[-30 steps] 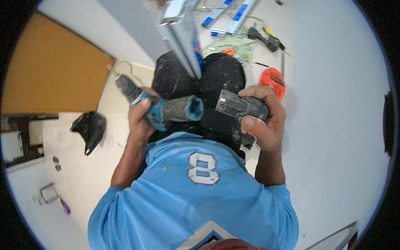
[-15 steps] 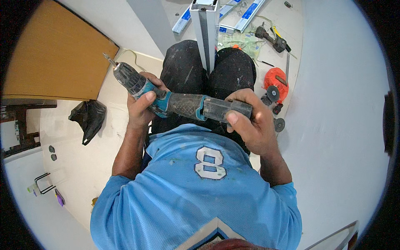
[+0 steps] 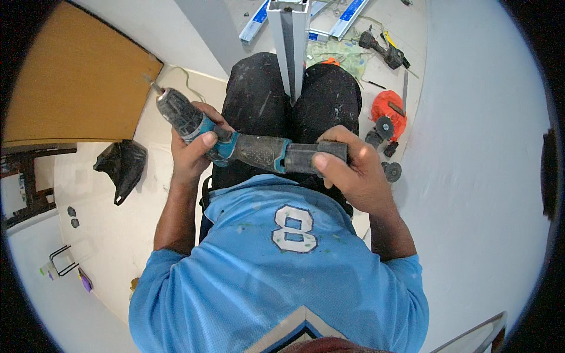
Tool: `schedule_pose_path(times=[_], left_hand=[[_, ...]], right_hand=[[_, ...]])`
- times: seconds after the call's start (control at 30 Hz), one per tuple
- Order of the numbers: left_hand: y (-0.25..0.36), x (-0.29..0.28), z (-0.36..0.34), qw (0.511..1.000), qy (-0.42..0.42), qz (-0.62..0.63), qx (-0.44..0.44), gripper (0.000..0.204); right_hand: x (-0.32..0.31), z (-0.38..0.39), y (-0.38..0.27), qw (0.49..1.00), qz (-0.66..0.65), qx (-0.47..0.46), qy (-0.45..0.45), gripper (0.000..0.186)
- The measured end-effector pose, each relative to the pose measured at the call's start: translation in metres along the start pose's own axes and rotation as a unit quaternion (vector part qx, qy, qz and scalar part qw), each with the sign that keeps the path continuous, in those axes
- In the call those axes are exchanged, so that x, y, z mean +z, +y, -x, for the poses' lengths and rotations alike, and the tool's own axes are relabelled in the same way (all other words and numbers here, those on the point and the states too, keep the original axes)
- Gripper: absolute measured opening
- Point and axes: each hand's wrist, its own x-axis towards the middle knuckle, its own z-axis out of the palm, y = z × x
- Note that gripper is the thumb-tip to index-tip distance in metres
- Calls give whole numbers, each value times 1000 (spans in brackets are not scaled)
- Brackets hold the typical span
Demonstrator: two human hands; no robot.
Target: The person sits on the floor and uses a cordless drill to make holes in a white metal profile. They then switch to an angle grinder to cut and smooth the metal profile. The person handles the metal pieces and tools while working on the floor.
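Observation:
A teal and black cordless drill (image 3: 256, 151) lies across my lap, held level in front of my waist. My left hand (image 3: 197, 147) wraps round its body behind the chuck, thumb on top. The dusty chuck (image 3: 178, 110) points to the far left with a thin bit in it. At the other end, my right hand (image 3: 350, 167) grips the black battery pack (image 3: 315, 157) at the foot of the handle, thumb on the near side and fingers over the far side. Whether the pack sits fully on the handle I cannot tell.
A metal channel (image 3: 288, 50) stands between my knees. Beyond lie metal strips with blue labels (image 3: 347, 19), another power tool (image 3: 382, 50), an orange-red bag (image 3: 388, 112) and an angle grinder (image 3: 379, 130). To the left are a wooden panel (image 3: 82, 82) and a black bag (image 3: 122, 167).
The drill and both hands have shifted slightly to the left. My right hand has come a little closer to the left hand along the battery end. Both grips stay on.

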Motion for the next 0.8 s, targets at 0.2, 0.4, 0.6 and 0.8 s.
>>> schedule_pose_path(times=[0.2,0.4,0.6,0.8], left_hand=[[4,3,0,997,49,-23,-60,58],[6,5,3,997,57,-29,-39,51],[5,0,8,999,21,-20,-38,60],[11,3,-1,996,17,-55,-67,57]], right_hand=[[-4,-9,9,980,-166,106,-12,32],[12,-6,24,998,-60,-27,14,38],[-13,-8,7,955,-246,122,-113,31],[14,-4,29,992,-94,-79,22,30]])
